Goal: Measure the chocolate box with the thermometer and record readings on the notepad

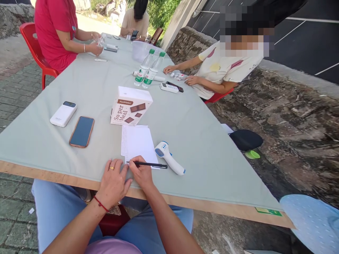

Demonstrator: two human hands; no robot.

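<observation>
My right hand (142,175) is closed around a black pen (156,164), its tip on the lower left part of a white sheet of paper (139,143). Beneath that sheet, another page with small writing shows along the left edge. My left hand (116,180) lies on the table edge beside the paper's lower left corner, fingers stretched out and holding nothing. Just right of the paper rests a white and blue infrared thermometer (169,157). Behind the paper stands a white and brown "Super Meal" box (131,106).
A phone (82,131) and a white power bank (64,113) lie on the table's left. Two water bottles (146,72) stand beyond the box, before a translucent basin (141,52). Three other people sit around the table; two handle plastic bottles. A blue hat-like item (312,222) is at lower right.
</observation>
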